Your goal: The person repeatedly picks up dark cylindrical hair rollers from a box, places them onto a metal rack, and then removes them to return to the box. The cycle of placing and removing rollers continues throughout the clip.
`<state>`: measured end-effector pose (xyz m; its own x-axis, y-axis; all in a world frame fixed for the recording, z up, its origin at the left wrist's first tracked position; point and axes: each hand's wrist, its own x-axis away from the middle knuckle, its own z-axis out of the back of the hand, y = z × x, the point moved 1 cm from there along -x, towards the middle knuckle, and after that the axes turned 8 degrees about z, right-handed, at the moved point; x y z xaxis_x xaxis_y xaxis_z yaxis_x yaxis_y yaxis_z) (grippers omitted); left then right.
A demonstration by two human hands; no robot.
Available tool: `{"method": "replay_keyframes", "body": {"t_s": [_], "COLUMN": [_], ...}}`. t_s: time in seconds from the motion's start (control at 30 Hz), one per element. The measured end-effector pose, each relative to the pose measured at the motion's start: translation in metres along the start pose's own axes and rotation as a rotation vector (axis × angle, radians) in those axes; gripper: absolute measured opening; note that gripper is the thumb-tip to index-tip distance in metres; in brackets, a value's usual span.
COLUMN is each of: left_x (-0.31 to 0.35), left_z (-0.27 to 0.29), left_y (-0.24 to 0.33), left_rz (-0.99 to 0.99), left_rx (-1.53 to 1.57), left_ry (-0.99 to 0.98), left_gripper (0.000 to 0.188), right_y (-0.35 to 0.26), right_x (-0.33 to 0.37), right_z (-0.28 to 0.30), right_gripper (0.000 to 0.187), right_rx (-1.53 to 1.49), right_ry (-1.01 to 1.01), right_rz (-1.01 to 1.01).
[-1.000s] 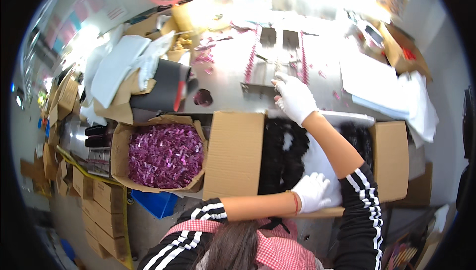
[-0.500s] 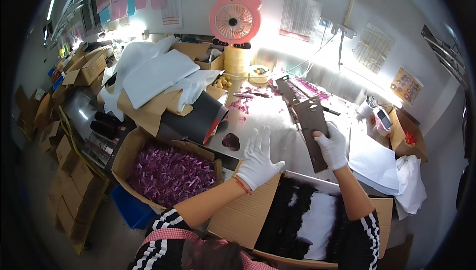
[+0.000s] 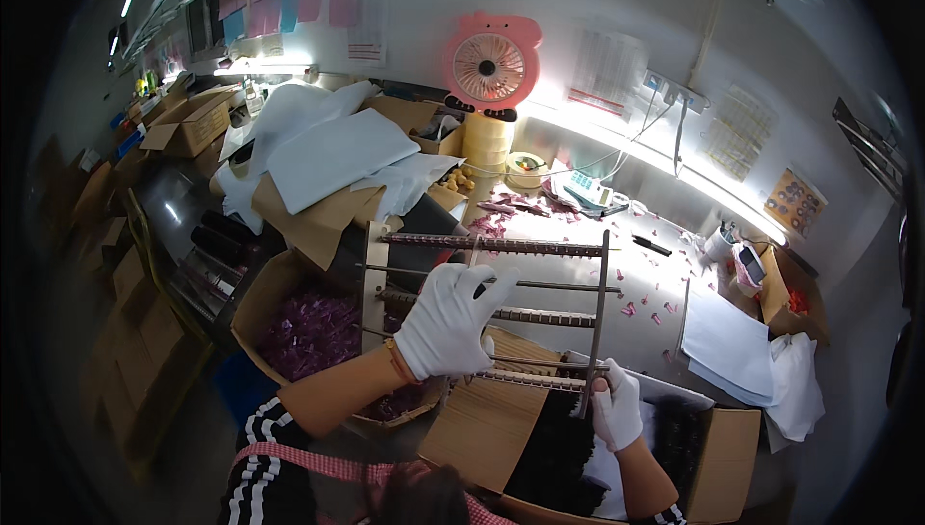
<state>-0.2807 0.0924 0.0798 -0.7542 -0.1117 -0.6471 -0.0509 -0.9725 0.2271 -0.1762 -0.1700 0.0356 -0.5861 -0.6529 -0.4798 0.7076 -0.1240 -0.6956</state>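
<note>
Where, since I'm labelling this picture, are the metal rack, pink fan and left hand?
Metal rack [image 3: 547, 316], head view: on a ridged crossbar.
Pink fan [image 3: 488, 68], head view: on its dark hub.
Left hand [image 3: 441, 325], head view: on its white-gloved middle.

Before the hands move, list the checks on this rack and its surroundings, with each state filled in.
1. Right hand gripping the metal rack by its end: ok.
2. Left hand firmly closed on a bar: cannot tell.
3. Metal rack clear of the open carton below: cannot tell.
4. Pink fan apart from the metal rack: ok.
5. Worktop free of loose purple pieces: not ok, several lie scattered.
</note>
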Motion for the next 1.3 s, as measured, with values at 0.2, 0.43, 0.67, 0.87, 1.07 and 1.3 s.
{"method": "replay_keyframes", "body": {"t_s": [0.2, 0.43, 0.67, 0.87, 1.07, 1.3], "left_x": [0.039, 0.078, 0.111, 0.137, 0.124, 0.139], "left_z": [0.035, 0.065, 0.090, 0.110, 0.086, 0.091], "left_y": [-0.064, -0.108, -0.155, -0.173, -0.136, -0.153], "left_rz": [0.098, 0.210, 0.299, 0.369, 0.125, 0.168], "left_rx": [-0.113, -0.196, -0.211, -0.249, -0.155, -0.116], "left_ry": [-0.131, -0.124, -0.218, -0.289, -0.192, -0.279], "left_gripper": [0.084, 0.086, 0.085, 0.079, 0.081, 0.082], "right_y": [0.021, 0.008, 0.034, 0.147, -0.031, 0.033], "right_x": [0.000, -0.032, -0.047, -0.084, -0.140, -0.136], "right_z": [-0.062, -0.126, -0.118, -0.020, -0.158, -0.123], "right_gripper": [0.031, 0.032, 0.017, 0.030, 0.035, 0.017], "right_rx": [0.185, -0.609, -0.433, -0.800, -0.831, -0.347], "right_ry": [-0.057, -0.356, -0.088, 0.718, -0.304, -0.052], "right_rz": [-0.095, -0.584, -0.526, -0.697, -0.888, -0.517]}}
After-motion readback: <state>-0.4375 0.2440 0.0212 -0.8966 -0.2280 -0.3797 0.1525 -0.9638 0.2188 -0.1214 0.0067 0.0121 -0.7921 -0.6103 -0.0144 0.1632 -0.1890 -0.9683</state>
